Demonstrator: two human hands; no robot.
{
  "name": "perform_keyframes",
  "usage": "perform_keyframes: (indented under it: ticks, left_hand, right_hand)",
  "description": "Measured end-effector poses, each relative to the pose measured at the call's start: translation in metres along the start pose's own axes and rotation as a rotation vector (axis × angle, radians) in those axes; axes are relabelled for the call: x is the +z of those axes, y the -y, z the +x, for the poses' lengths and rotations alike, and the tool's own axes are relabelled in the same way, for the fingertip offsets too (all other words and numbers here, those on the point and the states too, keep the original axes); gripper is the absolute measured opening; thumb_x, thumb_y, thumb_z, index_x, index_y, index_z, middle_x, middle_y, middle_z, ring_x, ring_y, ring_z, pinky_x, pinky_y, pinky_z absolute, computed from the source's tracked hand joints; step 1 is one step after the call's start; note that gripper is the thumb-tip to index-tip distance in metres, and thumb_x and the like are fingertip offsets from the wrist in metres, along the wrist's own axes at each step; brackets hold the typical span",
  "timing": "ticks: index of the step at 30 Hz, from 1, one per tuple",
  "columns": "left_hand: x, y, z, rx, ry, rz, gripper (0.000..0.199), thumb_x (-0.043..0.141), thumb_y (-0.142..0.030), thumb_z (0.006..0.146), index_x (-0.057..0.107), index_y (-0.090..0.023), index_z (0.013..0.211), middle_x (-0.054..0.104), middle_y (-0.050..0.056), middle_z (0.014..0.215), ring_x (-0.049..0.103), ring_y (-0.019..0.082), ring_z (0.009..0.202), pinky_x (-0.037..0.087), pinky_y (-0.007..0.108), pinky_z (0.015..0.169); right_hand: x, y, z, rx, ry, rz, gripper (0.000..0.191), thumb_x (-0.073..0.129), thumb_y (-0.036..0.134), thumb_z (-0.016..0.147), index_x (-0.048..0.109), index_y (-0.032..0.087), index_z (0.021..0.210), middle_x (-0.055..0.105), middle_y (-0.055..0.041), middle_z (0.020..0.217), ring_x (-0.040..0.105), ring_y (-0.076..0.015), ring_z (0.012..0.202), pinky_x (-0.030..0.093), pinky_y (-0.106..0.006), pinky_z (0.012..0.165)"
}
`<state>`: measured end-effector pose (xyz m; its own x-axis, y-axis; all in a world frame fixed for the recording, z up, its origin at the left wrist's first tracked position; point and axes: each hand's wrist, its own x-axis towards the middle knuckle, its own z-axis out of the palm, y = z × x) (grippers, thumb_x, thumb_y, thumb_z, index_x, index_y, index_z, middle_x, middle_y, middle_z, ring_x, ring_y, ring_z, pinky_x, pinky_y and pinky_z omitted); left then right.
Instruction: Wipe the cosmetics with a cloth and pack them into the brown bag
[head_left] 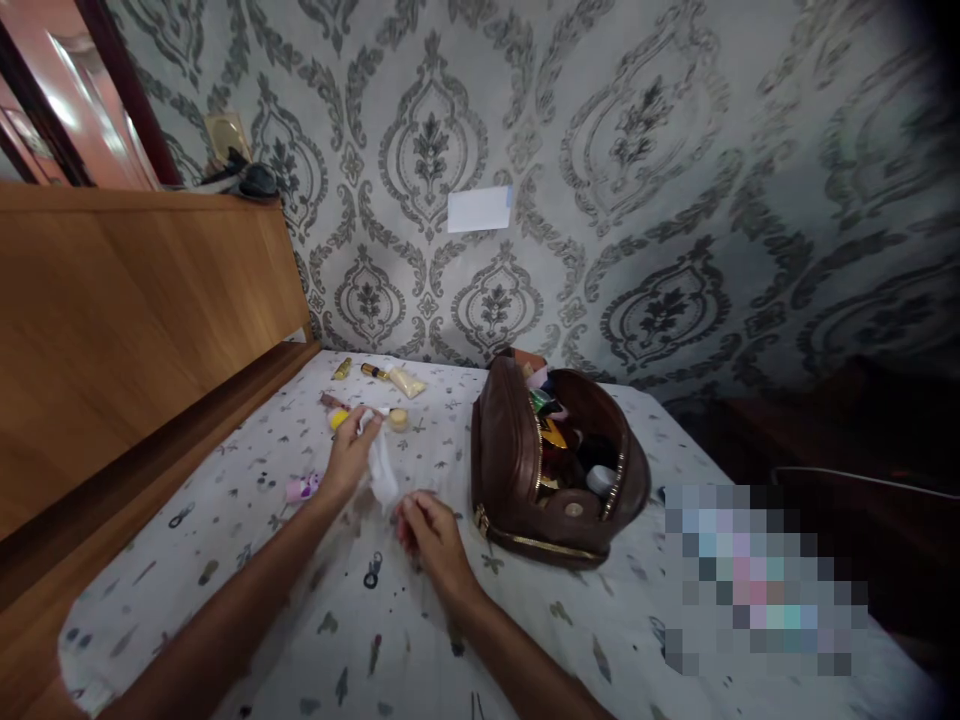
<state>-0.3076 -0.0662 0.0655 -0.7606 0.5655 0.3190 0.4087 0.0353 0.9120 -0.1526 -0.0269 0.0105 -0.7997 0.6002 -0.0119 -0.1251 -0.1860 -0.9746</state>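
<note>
A thin white cloth or tissue (382,468) hangs from my left hand (351,455), whose fingers are pinched on its upper end. My right hand (435,535) is at the lower end of the white piece, fingers curled together; whether they grip its edge is too small to tell. Just behind my left hand lie a yellow round item (338,419) and a small beige-lidded jar (398,419). A pink and purple container (301,488) rests left of my left forearm. To the right of my hands stands an open brown bag (504,450), filled with assorted small items.
Toward the wall lie a small gold item (343,368), a black and gold tube (374,371) and a cream packet (406,381) on the patterned white sheet (420,640). A wooden board (142,290) borders the left side. At the right is a blurred-out patch (757,580).
</note>
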Motion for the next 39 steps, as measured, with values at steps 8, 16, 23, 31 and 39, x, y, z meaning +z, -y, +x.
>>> perform_keyframes:
  ticks: [8,16,23,31,39]
  left_hand:
    - [-0.017,0.029,0.09,0.148,0.325,0.764,0.034,0.052,-0.004,0.074,0.069,-0.021,0.099,0.069,0.007,0.109,0.058,0.027,0.112,0.042,0.04,0.099]
    - [0.01,0.048,0.104,0.249,0.64,1.106,0.035,0.049,-0.009,0.082,0.064,-0.022,0.111,0.067,0.01,0.113,0.059,0.026,0.109,0.046,0.038,0.09]
    - [0.006,0.049,0.113,0.329,0.605,1.128,0.048,0.037,-0.02,0.09,0.046,-0.018,0.137,0.06,0.016,0.129,0.058,0.028,0.117,0.047,0.04,0.093]
    - [-0.003,0.038,0.117,0.351,0.372,0.792,0.055,0.037,-0.05,0.084,0.055,-0.017,0.124,0.07,0.01,0.107,0.067,0.026,0.09,0.05,0.036,0.083]
    - [-0.009,0.0,0.096,0.254,0.086,0.587,0.037,0.046,-0.055,0.077,0.059,-0.02,0.08,0.058,0.0,0.063,0.058,0.022,0.067,0.045,0.03,0.063]
  right_hand:
    - [-0.003,-0.007,-0.002,-0.04,0.119,-0.119,0.052,0.048,0.069,0.085,0.056,0.018,0.077,0.052,0.0018,0.059,0.043,-0.0099,0.049,0.032,-0.022,0.045]
    - [-0.003,-0.003,-0.002,-0.015,0.118,-0.129,0.056,0.047,0.071,0.084,0.056,0.017,0.077,0.052,0.002,0.058,0.043,-0.0092,0.05,0.034,-0.021,0.047]
    - [-0.004,-0.003,-0.002,0.008,0.092,-0.06,0.044,0.051,0.06,0.086,0.055,0.018,0.073,0.051,0.0038,0.055,0.043,-0.0082,0.048,0.033,-0.019,0.047]
    - [-0.004,-0.002,-0.001,0.024,0.074,-0.053,0.023,0.051,0.032,0.086,0.054,0.018,0.068,0.051,0.0038,0.053,0.042,-0.0081,0.044,0.033,-0.019,0.046]
    - [-0.003,-0.008,0.004,0.012,0.029,0.003,0.02,0.055,0.032,0.085,0.055,0.017,0.073,0.052,0.0042,0.056,0.043,-0.0059,0.043,0.032,-0.015,0.04]
